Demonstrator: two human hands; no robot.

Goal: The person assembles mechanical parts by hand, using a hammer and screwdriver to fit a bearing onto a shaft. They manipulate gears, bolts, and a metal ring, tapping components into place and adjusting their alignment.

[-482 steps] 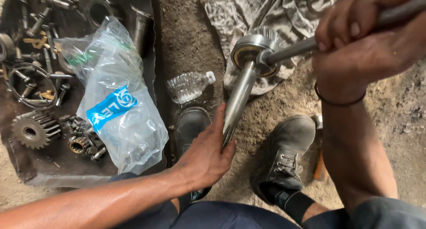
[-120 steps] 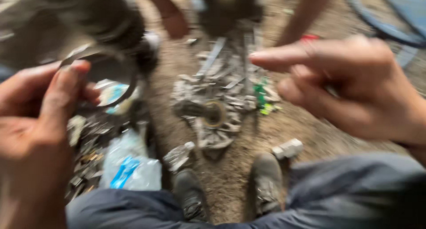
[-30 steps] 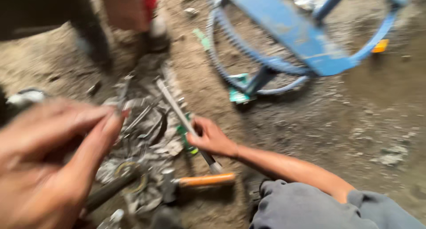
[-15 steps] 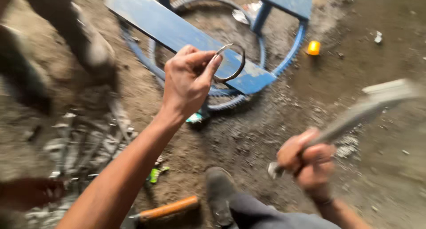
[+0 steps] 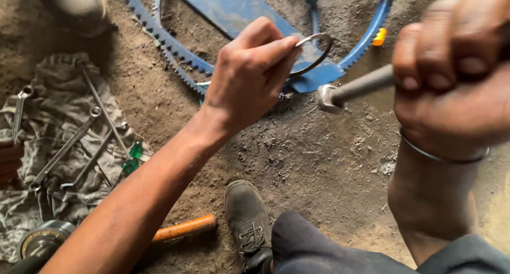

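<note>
My left hand (image 5: 249,74) reaches forward and pinches a thin metal ring (image 5: 313,53) between thumb and fingers, holding it just above a blue toothed gear wheel (image 5: 239,19) lying on the dirt floor. My right hand (image 5: 451,77) fills the upper right, close to the camera, and grips a grey metal rod (image 5: 353,88) whose rounded end points left toward the ring. A thin metal bangle (image 5: 443,156) circles my right wrist.
A dirty grey cloth (image 5: 48,141) at left carries several long spanners (image 5: 64,149) and a green-handled screwdriver (image 5: 130,159). A bearing (image 5: 42,239) lies at the bottom left, an orange handle (image 5: 183,229) beside my boot (image 5: 247,221). Another person's boot (image 5: 79,5) stands at top left.
My right hand has risen close to the camera with the rod, and the rod's end now points at the ring. My left hand keeps the ring over the blue gear wheel.
</note>
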